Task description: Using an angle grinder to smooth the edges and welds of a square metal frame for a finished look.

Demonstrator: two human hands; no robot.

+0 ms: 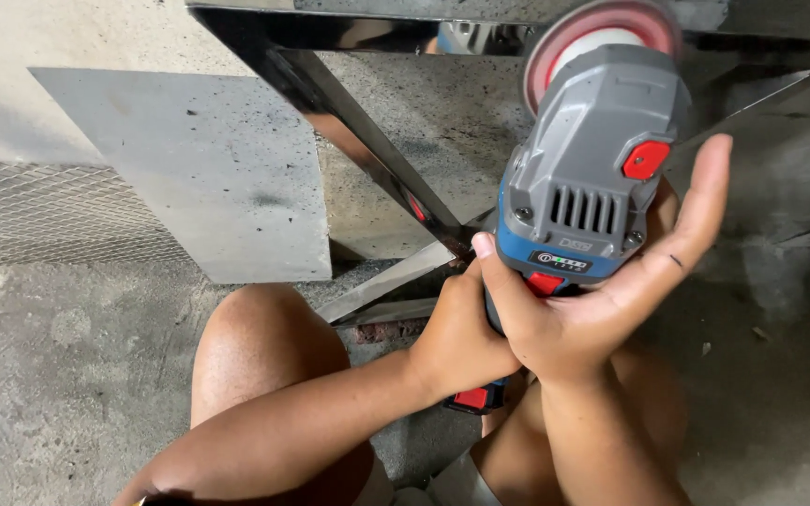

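A grey and blue cordless angle grinder (592, 173) with red buttons points away from me, its round red-rimmed disc (602, 42) up against a polished steel frame (349, 122). My right hand (611, 300) cradles the grinder's body from below and the side, thumb across the blue band, fingers stretched up along its right flank. My left hand (457, 342) wraps around the grinder's lower handle, just above its red battery end (472, 398).
My bare knee (260, 347) sits low in the middle. A flat grey metal sheet (199, 169) leans at the left, wire mesh (49, 215) beside it. Shiny steel bars cross on the dusty concrete floor (67, 375).
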